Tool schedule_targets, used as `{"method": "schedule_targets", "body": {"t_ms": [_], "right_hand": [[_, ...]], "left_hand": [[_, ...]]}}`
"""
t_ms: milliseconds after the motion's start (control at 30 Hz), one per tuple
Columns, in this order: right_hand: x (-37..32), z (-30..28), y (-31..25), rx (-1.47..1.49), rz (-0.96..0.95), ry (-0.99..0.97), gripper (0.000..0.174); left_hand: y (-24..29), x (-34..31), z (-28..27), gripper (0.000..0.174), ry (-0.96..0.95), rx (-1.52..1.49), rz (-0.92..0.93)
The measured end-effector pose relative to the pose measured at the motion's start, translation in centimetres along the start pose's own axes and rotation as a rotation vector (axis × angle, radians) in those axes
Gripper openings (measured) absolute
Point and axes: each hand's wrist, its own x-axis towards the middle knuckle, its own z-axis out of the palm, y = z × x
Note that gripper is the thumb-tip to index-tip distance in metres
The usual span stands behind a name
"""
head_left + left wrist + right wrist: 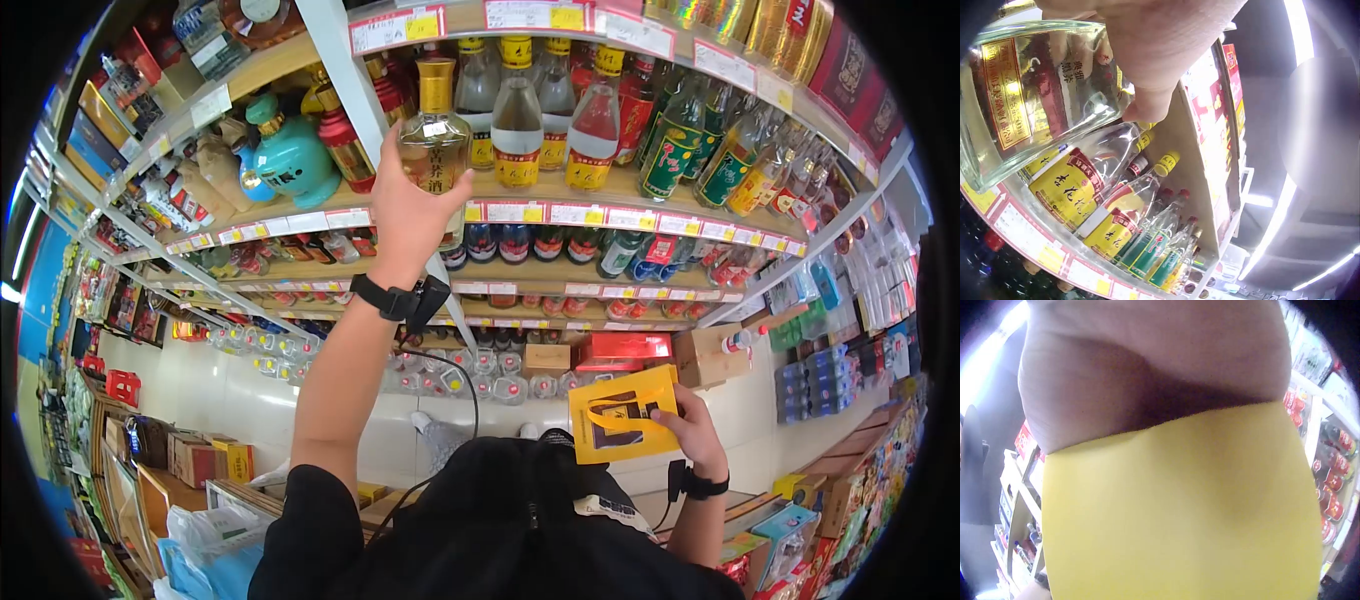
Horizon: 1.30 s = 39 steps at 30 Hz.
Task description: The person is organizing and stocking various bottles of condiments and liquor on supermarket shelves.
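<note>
My left hand grips a clear glass bottle with a gold cap at the shelf's front edge, thumb on its right side. In the left wrist view the hand is round the glass bottle, which looks tilted there, beside bottles with yellow labels. Lower right in the head view, my right hand pinches a flat yellow bag with a dark print, thumb over its front. The right wrist view has the yellow bag under the hand; the fingertips are hidden there.
Clear bottles with yellow caps stand right of the gripped bottle, then green bottles. A turquoise jug is left of the white shelf post. Below are lower shelves, a red box and cardboard cartons near the floor.
</note>
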Motion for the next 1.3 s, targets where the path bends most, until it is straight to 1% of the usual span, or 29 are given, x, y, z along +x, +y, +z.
{"method": "schedule_targets", "body": {"t_ms": [67, 100, 133, 200, 233, 333, 367, 400, 467, 500, 533, 600, 667, 733, 767, 867, 967, 1000, 1033, 1167, 1267, 1300], "right_hand": [[-1.4, -0.9, 1.0, 0.042, -0.016, 0.033, 0.024], [-1.8, -1.2, 1.6, 0.035, -0.020, 0.062, 0.023], [-2.0, -1.5, 2.2, 0.028, -0.023, 0.092, 0.023], [-1.9, -1.9, 3.5, -0.014, -0.051, 0.083, 0.025], [-1.8, -1.9, 3.8, -0.056, -0.076, 0.072, 0.027], [-1.7, -1.1, 3.5, -0.032, -0.053, 0.079, 0.026], [-1.7, -0.8, 3.9, -0.037, -0.053, 0.073, 0.026], [-1.6, -0.3, 4.5, -0.018, -0.043, 0.101, 0.024], [-1.3, 0.4, 4.8, -0.005, -0.034, 0.122, 0.022], [-1.6, 0.8, 4.9, -0.007, -0.026, 0.130, 0.022], [-1.9, 1.0, 5.0, -0.008, -0.018, 0.138, 0.022], [-1.8, 0.9, 5.0, 0.011, -0.008, 0.144, 0.022], [-1.2, 0.7, 5.3, 0.035, -0.019, 0.156, 0.021], [-1.1, 0.6, 5.6, 0.020, -0.047, 0.165, 0.024], [-1.0, 0.6, 5.8, 0.021, -0.050, 0.176, 0.024], [-0.7, 1.1, 6.1, -0.012, -0.074, 0.181, 0.021], [-0.5, 1.6, 5.9, -0.014, -0.074, 0.186, 0.022], [-0.6, 1.7, 5.7, 0.000, -0.047, 0.196, 0.022], [-0.8, 1.8, 5.6, 0.013, -0.021, 0.207, 0.022], [-0.8, 1.9, 5.6, 0.017, -0.022, 0.203, 0.021], [-1.0, 1.9, 5.8, 0.045, -0.014, 0.225, 0.020], [-1.1, 1.9, 5.5, 0.042, -0.025, 0.233, 0.019]], "left_hand": [[-0.4, -0.3, 1.1, 0.091, 0.033, 0.047, 0.015], [0.3, -0.4, 1.2, 0.090, 0.021, 0.024, -0.032], [-0.2, -0.3, 1.5, 0.090, 0.021, 0.023, -0.031], [-1.8, 0.4, 2.1, 0.087, 0.127, 0.150, 0.152], [-2.1, 0.6, 2.2, 0.089, 0.131, 0.183, 0.112], [-2.0, 1.0, 2.1, 0.092, 0.160, 0.143, 0.109], [-2.1, 1.3, 2.0, 0.092, 0.166, 0.163, 0.153], [-2.5, 1.4, 1.9, 0.092, 0.172, 0.165, 0.148], [-3.2, 1.6, 1.9, 0.092, 0.132, 0.057, 0.178], [-3.5, 1.8, 2.2, 0.092, 0.162, 0.159, 0.235], [-3.8, 2.2, 2.4, 0.092, 0.157, 0.158, 0.229], [-3.7, 2.6, 3.0, 0.092, 0.173, 0.127, 0.326], [-3.1, 2.8, 2.9, 0.092, 0.174, 0.163, 0.330], [-3.0, 3.5, 3.7, 0.092, 0.158, 0.110, 0.228], [-3.0, 3.4, 3.7, 0.093, 0.142, 0.094, 0.211], [-3.7, 4.1, 3.9, 0.094, 0.186, 0.104, 0.269], [-3.7, 4.0, 4.3, 0.095, 0.185, 0.145, 0.245], [-3.9, 4.1, 4.4, 0.095, 0.185, 0.145, 0.242], [-4.1, 4.4, 4.6, 0.096, 0.197, 0.154, 0.252], [-5.1, 5.2, 5.0, 0.096, 0.262, 0.221, 0.295], [-5.4, 5.6, 5.9, 0.095, 0.269, 0.232, 0.276], [-5.6, 5.5, 6.2, 0.095, 0.288, 0.227, 0.307]]}}
